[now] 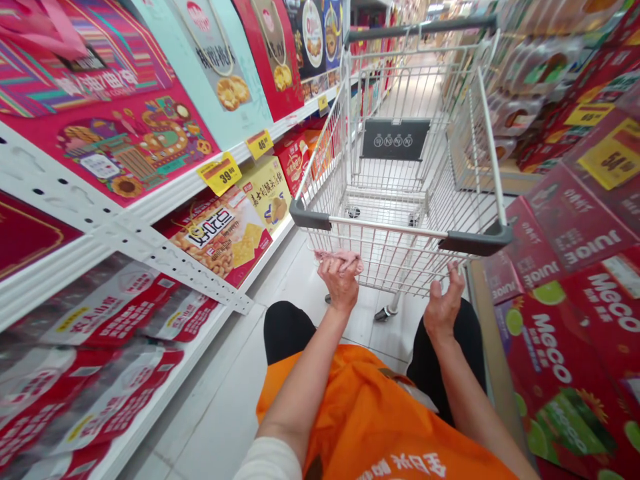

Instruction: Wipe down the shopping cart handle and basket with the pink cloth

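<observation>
Apparently, work is under way: the right hand (444,305) has loosely parted, seemingly empty fingers; the left hand (342,283) grips a crumpled, pale-pink fabric cloth (347,260) at the near end of a silver wire shopping cart (387,229); how much remains cannot be told.

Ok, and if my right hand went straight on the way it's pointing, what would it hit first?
Most likely the shopping cart: your right hand points at the wire mesh of its near end, just below the dark corner guard. Whether there's any gap is hard to tell.
</observation>
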Available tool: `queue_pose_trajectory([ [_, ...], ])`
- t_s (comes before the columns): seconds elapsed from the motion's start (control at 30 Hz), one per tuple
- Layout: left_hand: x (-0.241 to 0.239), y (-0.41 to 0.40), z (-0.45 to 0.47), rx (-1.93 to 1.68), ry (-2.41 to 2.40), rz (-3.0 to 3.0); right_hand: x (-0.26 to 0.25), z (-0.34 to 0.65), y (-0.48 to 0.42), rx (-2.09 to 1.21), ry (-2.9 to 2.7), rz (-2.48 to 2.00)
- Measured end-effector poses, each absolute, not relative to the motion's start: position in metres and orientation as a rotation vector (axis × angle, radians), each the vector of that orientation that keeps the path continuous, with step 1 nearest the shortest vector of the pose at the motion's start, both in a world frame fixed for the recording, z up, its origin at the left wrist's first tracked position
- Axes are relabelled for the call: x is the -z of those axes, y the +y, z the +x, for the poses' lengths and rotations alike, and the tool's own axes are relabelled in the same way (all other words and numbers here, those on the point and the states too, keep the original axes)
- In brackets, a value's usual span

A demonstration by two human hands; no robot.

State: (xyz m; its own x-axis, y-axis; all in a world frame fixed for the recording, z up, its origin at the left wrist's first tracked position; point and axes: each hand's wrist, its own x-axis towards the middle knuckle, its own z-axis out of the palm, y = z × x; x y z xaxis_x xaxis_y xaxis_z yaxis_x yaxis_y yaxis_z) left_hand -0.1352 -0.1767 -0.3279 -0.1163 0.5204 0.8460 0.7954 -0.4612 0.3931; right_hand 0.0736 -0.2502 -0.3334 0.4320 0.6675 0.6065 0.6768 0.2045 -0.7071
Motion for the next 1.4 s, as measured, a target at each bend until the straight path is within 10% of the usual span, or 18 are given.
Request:
queue_pose_trajectory([
  [1.4, 0.312, -0.095, -0.119, 1.428, -1.245, -2.056, 0.324, 0.115, -0.122, -0.238, -1.337, -1.526],
])
